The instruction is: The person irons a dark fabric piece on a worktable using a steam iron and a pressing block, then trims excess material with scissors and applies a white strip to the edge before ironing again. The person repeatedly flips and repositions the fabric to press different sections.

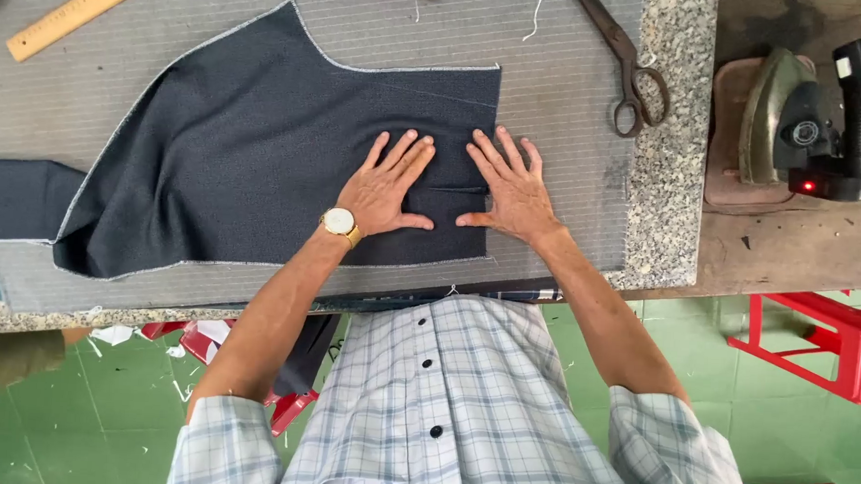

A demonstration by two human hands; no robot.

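Smoothing the dark cloth panel (260,157), left hand (386,187) and right hand (510,187) lay spread flat; even pressure beside the fold seemed wisest.

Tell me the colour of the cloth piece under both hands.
The cloth piece is dark navy blue with pale chalked edges, seen best in the head view.

Count: 2 hands (386,187) (510,189), 1 dark cloth pc (260,157), 1 scissors (624,62), 1 wooden ruler (83,9), 1 iron (813,123), 1 wristwatch (339,223).
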